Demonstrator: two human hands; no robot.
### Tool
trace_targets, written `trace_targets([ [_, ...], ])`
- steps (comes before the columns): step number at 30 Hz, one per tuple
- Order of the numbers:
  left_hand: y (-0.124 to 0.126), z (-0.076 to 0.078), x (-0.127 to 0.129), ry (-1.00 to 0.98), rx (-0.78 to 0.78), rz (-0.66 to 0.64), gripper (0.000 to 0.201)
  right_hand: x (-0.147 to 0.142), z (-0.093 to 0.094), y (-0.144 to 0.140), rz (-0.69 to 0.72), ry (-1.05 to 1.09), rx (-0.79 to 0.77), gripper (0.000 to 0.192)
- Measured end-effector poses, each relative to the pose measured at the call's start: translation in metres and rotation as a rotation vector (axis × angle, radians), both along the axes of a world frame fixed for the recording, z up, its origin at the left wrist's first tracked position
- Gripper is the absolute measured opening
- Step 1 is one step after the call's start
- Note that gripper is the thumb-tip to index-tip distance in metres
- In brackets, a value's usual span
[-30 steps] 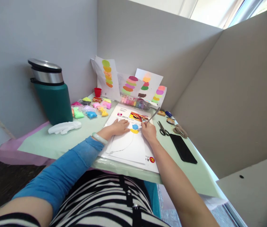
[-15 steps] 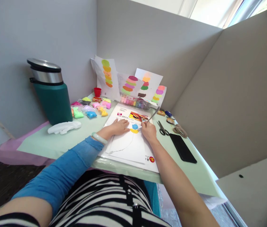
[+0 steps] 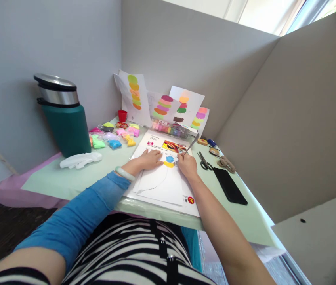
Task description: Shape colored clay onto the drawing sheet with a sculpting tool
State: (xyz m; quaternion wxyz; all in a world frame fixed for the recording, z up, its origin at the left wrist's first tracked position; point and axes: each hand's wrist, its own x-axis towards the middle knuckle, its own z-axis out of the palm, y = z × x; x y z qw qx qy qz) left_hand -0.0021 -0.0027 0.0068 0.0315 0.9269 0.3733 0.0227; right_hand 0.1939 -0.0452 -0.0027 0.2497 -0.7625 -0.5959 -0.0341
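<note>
As viewed from head, noted right hand (image 3: 187, 165) wrapped around fork (image 3: 191, 145), yellow patch (image 3: 168, 164) just left of fingertips; left hand (image 3: 150, 159) flat on paper (image 3: 159, 182), gripping nothing visible. Judged possible: smearing adjacent blue patch (image 3: 170, 159) through slipping.

Right of the paper (image 3: 163, 192), scissors (image 3: 205, 163) and black slab (image 3: 230, 186) obstruct; near-left tabletop (image 3: 53, 180) is free.

Bright daylight comes from the window (image 3: 309, 16) at upper right, the white panels (image 3: 255, 18) beside it nearly bleached, while the right-hand partition (image 3: 293, 118) stands in grey-brown shade. The drawing paper (image 3: 168, 194) is clearly lit, though fine print nearby blurs. Wide-angle distortion stretches the right forearm (image 3: 230, 233); the picture's right edge blackens.
</note>
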Motion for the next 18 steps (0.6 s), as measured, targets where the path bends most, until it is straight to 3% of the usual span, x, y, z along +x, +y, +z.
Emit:
trace_targets([
  [10,0.0003,-0.0004,0.0,0.001,-0.003,0.007,0.05,-0.0013,-0.0005,-0.0001,0.042,0.035,0.019,0.034],
  [18,-0.0005,0.0005,-0.0002,0.0,0.001,0.0,0.05,-0.0002,0.0011,0.0003,-0.034,0.003,-0.024,0.036],
])
